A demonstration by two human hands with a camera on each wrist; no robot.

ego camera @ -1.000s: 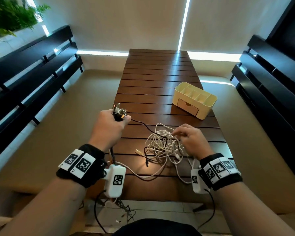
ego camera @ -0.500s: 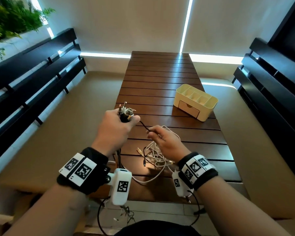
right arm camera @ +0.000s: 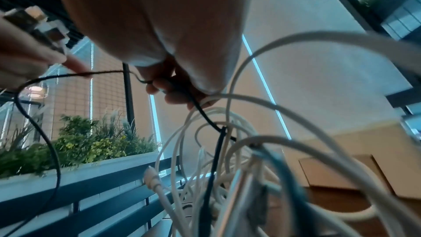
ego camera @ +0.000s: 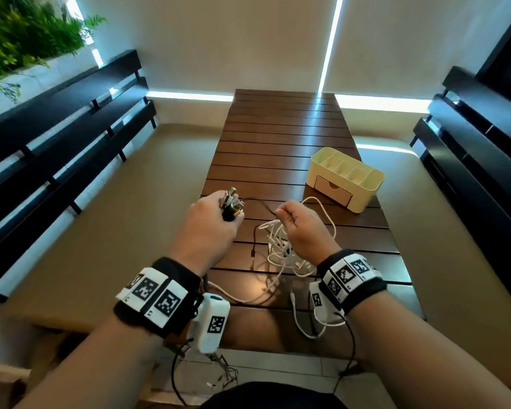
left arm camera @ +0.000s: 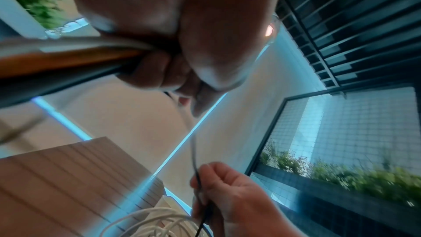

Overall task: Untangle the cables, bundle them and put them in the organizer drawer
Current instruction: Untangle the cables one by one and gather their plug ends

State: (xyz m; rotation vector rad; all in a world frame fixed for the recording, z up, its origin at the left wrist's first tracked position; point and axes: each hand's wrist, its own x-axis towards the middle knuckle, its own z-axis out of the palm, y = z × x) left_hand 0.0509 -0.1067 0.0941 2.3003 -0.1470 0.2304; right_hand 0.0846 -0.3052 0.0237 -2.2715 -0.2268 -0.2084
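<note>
My left hand (ego camera: 216, 219) is raised over the table's left edge and grips a bunch of cable plugs (ego camera: 232, 202), their metal ends sticking up out of my fist. A thin black cable (ego camera: 260, 202) runs from that bunch to my right hand (ego camera: 295, 219), which pinches it between curled fingers (right arm camera: 173, 89). Below the right hand a tangle of white cables (ego camera: 281, 249) lies on the wooden slat table (ego camera: 278, 137), some loops lifted off it. The cream organizer (ego camera: 347, 178) with its small front drawer (ego camera: 334, 191) closed stands to the right, beyond my hands.
White cable ends (ego camera: 304, 326) hang over the table's near edge by my right wrist. Black slatted benches (ego camera: 56, 137) flank the table on both sides (ego camera: 478, 149). Plants (ego camera: 21, 39) grow at the far left.
My right hand left the white tangle, moved up and left, and took hold of the black cable near the plugs. The left hand kept its grip and rose slightly.
</note>
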